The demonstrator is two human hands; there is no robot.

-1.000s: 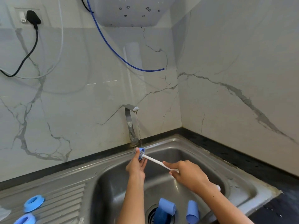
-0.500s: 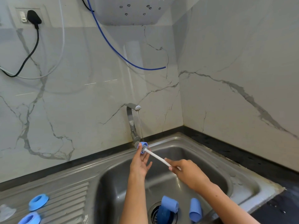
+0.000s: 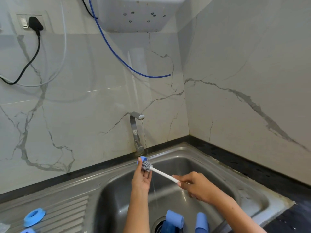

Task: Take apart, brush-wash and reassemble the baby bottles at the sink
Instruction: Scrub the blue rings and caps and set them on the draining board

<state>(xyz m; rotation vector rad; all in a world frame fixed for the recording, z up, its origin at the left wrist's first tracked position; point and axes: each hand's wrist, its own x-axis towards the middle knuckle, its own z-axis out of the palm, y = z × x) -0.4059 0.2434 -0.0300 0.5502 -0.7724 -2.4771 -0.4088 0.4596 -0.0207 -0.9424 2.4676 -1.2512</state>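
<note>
Where the picture's lower edge cuts the sink basin [image 3: 244, 195], two blue bottle bodies lie on the steel floor: one [image 3: 174, 219] on its side over the drain, the other [image 3: 202, 222] just beside it to the right, apart from both forearms that reach in above them. To the left, on the ribbed draining board [image 3: 67, 211], a blue screw ring [image 3: 34, 217] sits flat, with the top of a second blue ring [image 3: 27, 230] showing at the frame's edge below it and something clear, too cropped to identify, in the corner. Higher over the basin, the right hand [image 3: 196, 187] has its fingers and thumb curled round the white handle of the bottle brush [image 3: 161, 173], whose grey bristled head points up and left. That head lies against the left hand [image 3: 141, 179], which is raised with the palm partly visible; its fingertips pinch a small blue bottle part [image 3: 142, 159], and the bristles touch the part's lower edge. A thin stream of water [image 3: 145, 137] falls from the tap [image 3: 135, 130] onto the part and runs on down into the basin. Behind the tap stand marbled wall panels, with a blue hose [image 3: 117, 52] and a black cable [image 3: 32, 52] hanging beneath a white wall unit [image 3: 139, 12] and a socket [image 3: 32, 22].
</note>
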